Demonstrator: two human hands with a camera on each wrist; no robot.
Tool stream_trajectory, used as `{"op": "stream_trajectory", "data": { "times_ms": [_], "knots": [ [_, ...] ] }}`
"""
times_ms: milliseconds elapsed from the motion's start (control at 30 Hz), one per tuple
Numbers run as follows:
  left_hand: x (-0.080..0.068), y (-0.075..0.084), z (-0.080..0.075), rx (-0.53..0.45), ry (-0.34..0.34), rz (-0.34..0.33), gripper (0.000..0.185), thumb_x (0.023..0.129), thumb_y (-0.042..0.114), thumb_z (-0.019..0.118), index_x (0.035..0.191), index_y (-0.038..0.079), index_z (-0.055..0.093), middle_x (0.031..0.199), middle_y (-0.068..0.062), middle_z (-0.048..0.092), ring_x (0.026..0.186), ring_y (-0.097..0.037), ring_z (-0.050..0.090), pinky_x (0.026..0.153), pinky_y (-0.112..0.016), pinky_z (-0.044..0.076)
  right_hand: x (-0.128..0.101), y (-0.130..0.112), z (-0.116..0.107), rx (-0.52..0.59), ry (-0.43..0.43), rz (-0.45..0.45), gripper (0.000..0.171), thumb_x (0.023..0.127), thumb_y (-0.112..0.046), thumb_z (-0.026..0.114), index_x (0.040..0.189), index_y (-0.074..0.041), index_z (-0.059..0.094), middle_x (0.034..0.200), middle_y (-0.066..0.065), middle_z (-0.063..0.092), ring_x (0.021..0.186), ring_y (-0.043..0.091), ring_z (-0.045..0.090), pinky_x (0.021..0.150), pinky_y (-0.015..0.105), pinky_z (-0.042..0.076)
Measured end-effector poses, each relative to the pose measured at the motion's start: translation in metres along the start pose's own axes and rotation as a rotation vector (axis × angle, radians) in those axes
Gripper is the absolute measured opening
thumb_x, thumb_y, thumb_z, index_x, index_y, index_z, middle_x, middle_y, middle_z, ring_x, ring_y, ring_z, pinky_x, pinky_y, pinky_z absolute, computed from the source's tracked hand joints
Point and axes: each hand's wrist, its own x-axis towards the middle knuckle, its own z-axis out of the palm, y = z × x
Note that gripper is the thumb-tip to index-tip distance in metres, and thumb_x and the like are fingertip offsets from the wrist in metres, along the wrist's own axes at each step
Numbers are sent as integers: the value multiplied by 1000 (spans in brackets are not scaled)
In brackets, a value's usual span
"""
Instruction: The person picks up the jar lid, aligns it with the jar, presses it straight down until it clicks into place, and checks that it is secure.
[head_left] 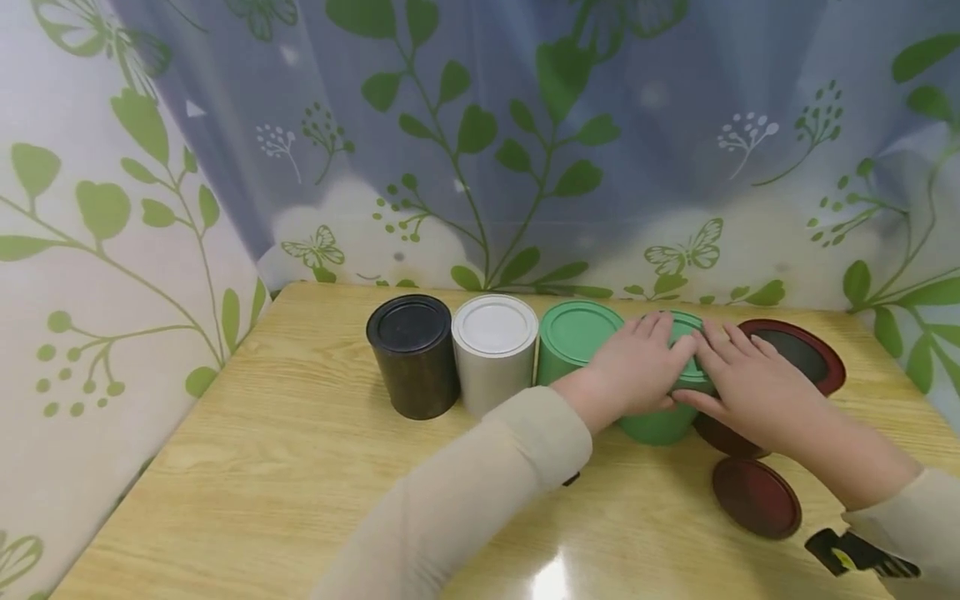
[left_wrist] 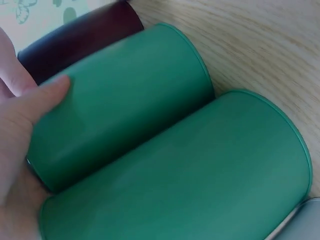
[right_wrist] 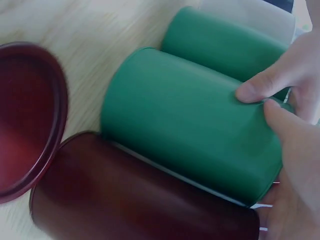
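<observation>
Both hands sit on top of a green can (head_left: pixel 660 427) with its lid on, in the middle of a row on the wooden table (head_left: pixel 300 467). My left hand (head_left: pixel 641 367) covers the lid from the left, and its thumb (left_wrist: pixel 47 97) presses the can's side (left_wrist: pixel 125 100). My right hand (head_left: pixel 750 383) covers the lid from the right, and its thumb (right_wrist: pixel 285 130) lies on the can's wall (right_wrist: pixel 190 130). A second lidded green can (head_left: pixel 576 333) touches it on the left. A dark red can (head_left: pixel 797 350) stands open against its right side.
A white can (head_left: pixel 495 350) and a black can (head_left: pixel 412 358), both lidded, continue the row to the left. A dark red lid (head_left: pixel 756 497) lies flat near the table's right front. A leaf-patterned curtain (head_left: pixel 480 167) hangs close behind the cans.
</observation>
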Motion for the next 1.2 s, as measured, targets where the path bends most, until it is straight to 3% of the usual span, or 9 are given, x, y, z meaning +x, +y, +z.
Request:
{"op": "stream_trajectory", "data": {
  "times_ms": [233, 433, 567, 767, 867, 1033, 1200],
  "knots": [
    [-8, 15, 1, 160, -20, -69, 65, 90, 61, 41, 141, 24, 27, 148, -16, 27, 138, -26, 23, 111, -34, 20, 2, 1, 3, -21, 13, -35, 73, 94, -42, 52, 136, 14, 34, 141, 35, 26, 130, 48, 24, 101, 61, 24],
    [-11, 14, 6, 138, 26, -81, 62, 90, 59, 44, 139, 22, 31, 146, -16, 31, 136, -26, 27, 110, -34, 22, -1, -5, 3, -35, 30, -15, 71, 95, -41, 50, 138, 13, 32, 141, 34, 28, 130, 49, 23, 101, 62, 23],
    [-11, 14, 5, 137, 70, -71, 60, 92, 56, 44, 139, 22, 33, 145, -16, 34, 135, -26, 29, 109, -34, 24, -5, -6, 4, -106, 110, -34, 65, 94, -35, 54, 135, 13, 38, 137, 35, 35, 128, 49, 29, 100, 60, 28],
    [-11, 13, 6, 182, 90, -39, 57, 96, 52, 38, 143, 20, 33, 145, -16, 35, 134, -28, 31, 109, -36, 24, -7, -2, 6, -124, 190, -89, 61, 92, -32, 57, 130, 14, 45, 132, 35, 41, 123, 48, 38, 94, 57, 37],
    [-11, 13, 6, 193, 86, -30, 58, 96, 52, 37, 144, 19, 32, 145, -16, 34, 134, -28, 30, 109, -36, 24, -7, -1, 8, -128, 232, -107, 63, 96, -41, 47, 127, 14, 48, 130, 35, 43, 121, 47, 41, 91, 56, 40],
    [-13, 11, 5, 198, 87, -25, 60, 97, 51, 34, 146, 18, 29, 147, -17, 31, 135, -27, 29, 109, -35, 23, -6, 0, 11, -126, 342, -147, 89, 95, -58, 8, 122, 15, 52, 123, 36, 49, 115, 47, 47, 85, 53, 45],
    [-18, 13, 1, 175, 63, -12, 54, 100, 42, 36, 148, 20, 26, 147, -14, 31, 135, -26, 30, 110, -35, 23, -7, 0, 12, -126, 328, -136, 97, 92, -60, -1, 122, 15, 52, 124, 37, 47, 116, 48, 46, 85, 54, 45]
  ]
}}
